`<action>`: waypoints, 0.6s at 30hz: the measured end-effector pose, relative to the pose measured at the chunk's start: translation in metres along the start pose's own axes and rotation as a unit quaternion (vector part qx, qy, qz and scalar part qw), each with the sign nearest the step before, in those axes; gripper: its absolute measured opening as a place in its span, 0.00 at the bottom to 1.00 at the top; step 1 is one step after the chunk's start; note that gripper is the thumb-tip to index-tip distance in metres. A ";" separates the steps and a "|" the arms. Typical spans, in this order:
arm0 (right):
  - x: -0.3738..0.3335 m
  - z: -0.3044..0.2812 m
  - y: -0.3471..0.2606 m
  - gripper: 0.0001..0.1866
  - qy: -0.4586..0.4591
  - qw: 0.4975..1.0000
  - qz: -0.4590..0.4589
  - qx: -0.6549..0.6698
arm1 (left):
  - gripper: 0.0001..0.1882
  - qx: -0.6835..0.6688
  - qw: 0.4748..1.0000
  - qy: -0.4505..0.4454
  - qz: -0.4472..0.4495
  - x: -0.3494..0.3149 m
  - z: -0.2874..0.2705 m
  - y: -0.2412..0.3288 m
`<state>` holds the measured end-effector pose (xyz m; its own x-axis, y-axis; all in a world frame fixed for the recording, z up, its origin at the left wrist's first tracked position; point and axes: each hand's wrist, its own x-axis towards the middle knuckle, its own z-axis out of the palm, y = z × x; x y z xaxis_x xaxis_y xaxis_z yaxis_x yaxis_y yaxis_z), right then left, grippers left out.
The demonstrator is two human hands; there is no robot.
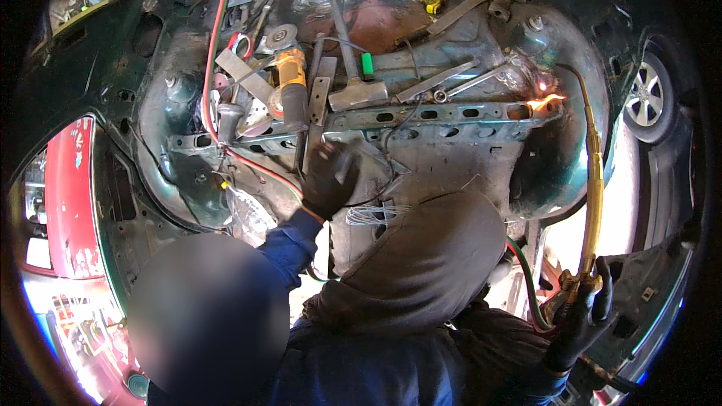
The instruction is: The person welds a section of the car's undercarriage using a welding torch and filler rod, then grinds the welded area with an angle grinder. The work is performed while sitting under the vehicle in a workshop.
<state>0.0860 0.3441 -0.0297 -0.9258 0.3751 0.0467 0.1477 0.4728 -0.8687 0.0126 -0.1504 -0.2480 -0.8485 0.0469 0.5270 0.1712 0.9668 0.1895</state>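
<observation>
My right hand (583, 319), in a black glove, is closed round the lower end of a long brass gas torch (594, 195). Its thin neck curves over at the top, toward the right end of the metal crossbar (429, 114). Beside that end an orange flame (547, 101) burns, with a small glowing spot just above it. My left hand (331, 180), also gloved in black, is by the crossbar's near side, below an orange and black angle grinder (292, 79). Its fingers look extended and somewhat blurred; I see nothing held in it.
A hammer (357, 94), a wrench (477, 81), metal strips and a green lighter-like piece (367, 65) lie across the bay. A red and green hose (213, 60) crosses the left side. Coiled wire (376, 215) sits near my torso. A dark car (662, 158) stands at right.
</observation>
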 end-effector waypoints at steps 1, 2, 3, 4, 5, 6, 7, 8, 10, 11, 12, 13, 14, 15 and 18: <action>0.000 -0.005 -0.005 0.27 -0.017 1.000 0.019 0.000 | 0.26 -0.007 0.997 -0.003 -0.078 0.019 -0.004 -0.015; 0.003 -0.008 -0.003 0.27 -0.017 1.000 0.014 -0.008 | 0.26 -0.008 0.993 0.043 -0.107 0.049 -0.017 -0.023; 0.004 -0.012 -0.002 0.27 -0.014 1.000 0.004 -0.019 | 0.26 -0.016 0.986 0.090 -0.137 0.077 -0.028 -0.029; 0.005 -0.016 -0.001 0.27 -0.012 1.000 -0.006 -0.026 | 0.26 0.036 0.991 0.107 -0.076 0.092 -0.035 -0.043; 0.007 -0.018 0.002 0.27 -0.016 0.999 -0.020 -0.026 | 0.26 -0.007 0.980 0.144 -0.141 0.106 -0.045 -0.054; 0.008 -0.017 0.002 0.26 -0.015 0.999 -0.035 -0.024 | 0.25 0.000 0.978 0.150 -0.148 0.105 -0.043 -0.095; 0.008 -0.019 0.002 0.26 -0.009 0.998 -0.050 -0.028 | 0.22 0.003 0.979 0.157 -0.129 0.105 -0.042 -0.121; 0.009 -0.018 0.001 0.26 -0.005 0.998 -0.063 -0.030 | 0.22 0.154 0.978 0.139 -0.008 0.101 -0.051 -0.157; 0.007 -0.035 0.009 0.27 0.024 0.984 -0.126 -0.123 | 0.19 -0.005 0.985 0.150 -0.086 0.121 -0.072 -0.126; 0.008 -0.049 0.018 0.27 0.045 0.964 -0.174 -0.198 | 0.18 -0.112 0.971 0.135 -0.164 0.127 -0.082 -0.113; 0.010 -0.049 0.022 0.28 0.063 0.940 -0.218 -0.257 | 0.17 -0.050 0.976 0.162 -0.140 0.117 -0.096 -0.127; 0.008 -0.047 0.026 0.27 0.066 0.966 -0.181 -0.175 | 0.15 0.011 0.976 0.187 -0.114 0.106 -0.110 -0.145; 0.005 -0.038 0.017 0.26 0.078 0.976 -0.149 -0.139 | 0.15 0.035 0.974 0.167 -0.147 0.092 -0.122 -0.171; 0.003 -0.027 0.007 0.26 0.091 0.984 -0.118 -0.101 | 0.15 0.056 0.971 0.183 -0.142 0.074 -0.136 -0.197; 0.003 0.009 -0.035 0.26 0.119 0.979 -0.122 -0.114 | 0.16 0.078 0.946 0.223 -0.221 0.017 -0.187 -0.252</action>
<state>0.0748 0.3218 -0.0032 -0.8398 0.3916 0.3760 0.0313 0.7263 -0.6867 0.0487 -0.4404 -0.1325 -0.5184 -0.4472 0.7289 -0.2558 0.8944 0.3669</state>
